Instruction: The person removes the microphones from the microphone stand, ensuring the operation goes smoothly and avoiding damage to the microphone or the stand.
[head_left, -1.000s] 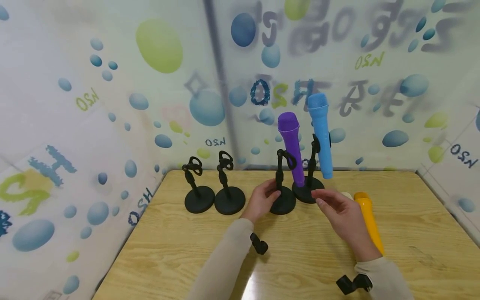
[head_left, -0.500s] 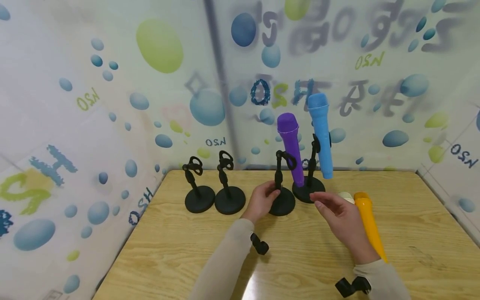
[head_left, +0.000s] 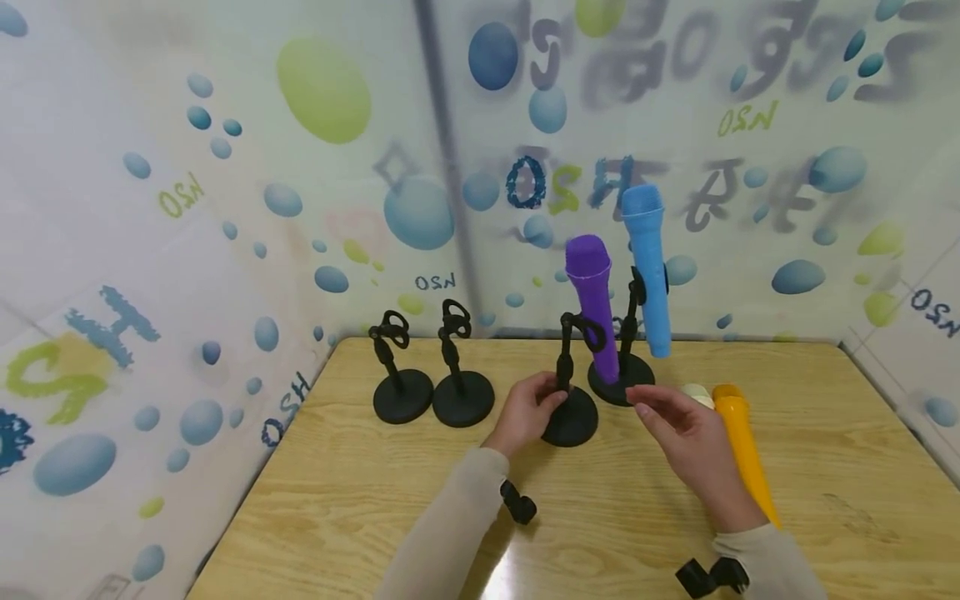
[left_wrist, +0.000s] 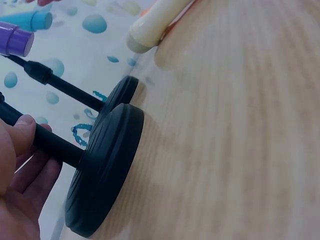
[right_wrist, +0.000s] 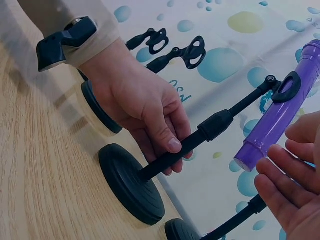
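Observation:
My left hand [head_left: 522,417] grips the lower pole of a black desk microphone stand [head_left: 572,421], thumb on one side and fingers behind, as the left wrist view shows. A purple microphone [head_left: 590,292] sits tilted in that stand's ring clip, head up. My right hand [head_left: 693,446] hovers just right of the stand with relaxed, slightly bent fingers and nothing in them. In the right wrist view its fingers [right_wrist: 287,175] lie close to the purple microphone's lower end. Just behind stands another black stand [head_left: 636,379] bearing a light blue microphone [head_left: 649,275].
Two black stands with bare ring clips, one [head_left: 402,398] beside the other [head_left: 464,400], stand at the left on the wooden table [head_left: 337,500]. An orange microphone [head_left: 742,442] and a cream one [left_wrist: 150,27] lie at the right, partly behind my right hand. A patterned wall backs the table.
My left hand has drawn the stand with the purple microphone slightly toward me, away from the blue microphone's stand. My right hand stays nearly in place. The head view has shifted a little.

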